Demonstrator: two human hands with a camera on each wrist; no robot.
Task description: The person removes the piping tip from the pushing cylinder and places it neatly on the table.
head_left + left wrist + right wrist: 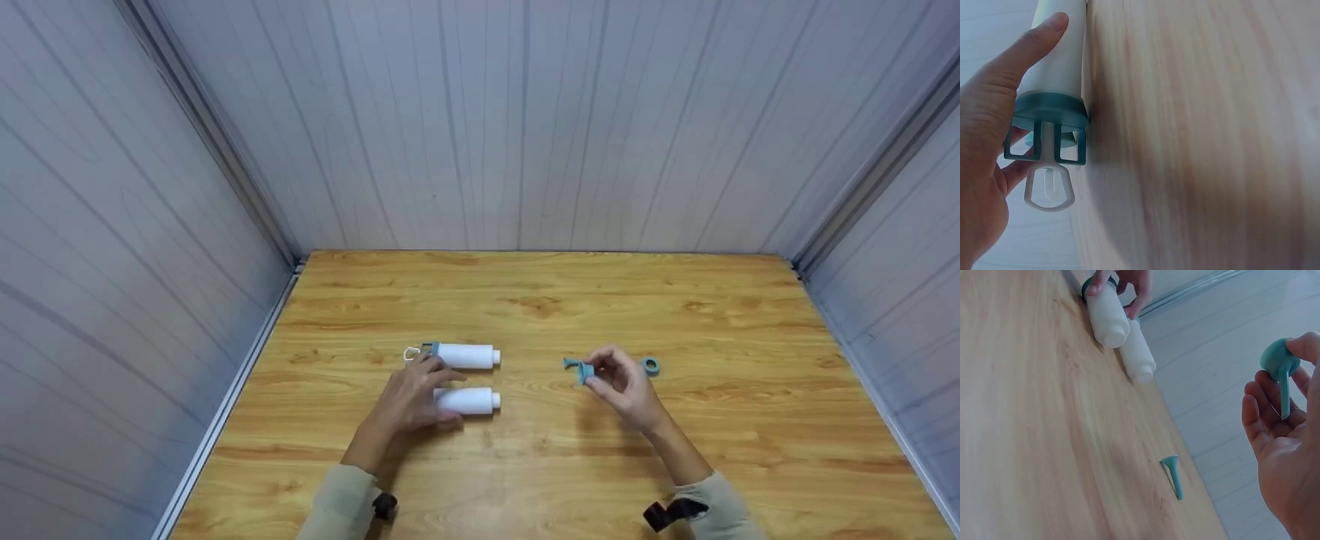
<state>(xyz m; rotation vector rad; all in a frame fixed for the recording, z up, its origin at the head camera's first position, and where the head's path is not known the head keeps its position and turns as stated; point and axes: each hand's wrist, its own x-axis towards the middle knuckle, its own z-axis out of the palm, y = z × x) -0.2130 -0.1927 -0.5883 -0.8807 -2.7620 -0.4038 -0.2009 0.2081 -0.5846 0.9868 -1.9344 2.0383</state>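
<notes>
Two white syringe-like tubes lie side by side: the far tube (465, 356) and the near tube (469, 401). In the left wrist view, a teal collar (1050, 109) with side loops and a white pull ring (1050, 207) shows at the near tube's end. My left hand (411, 397) spreads around that end, thumb on one side and fingers on the other; a firm grip is not visible. My right hand (622, 390) pinches a teal nozzle cap (1276, 359) with a thin spout, raised above the table.
Another teal nozzle (1171, 467) lies on the wooden table (540, 465), just left of my right hand. A teal ring-shaped piece (650, 366) sits to that hand's right. White panel walls (487, 135) enclose the back and sides.
</notes>
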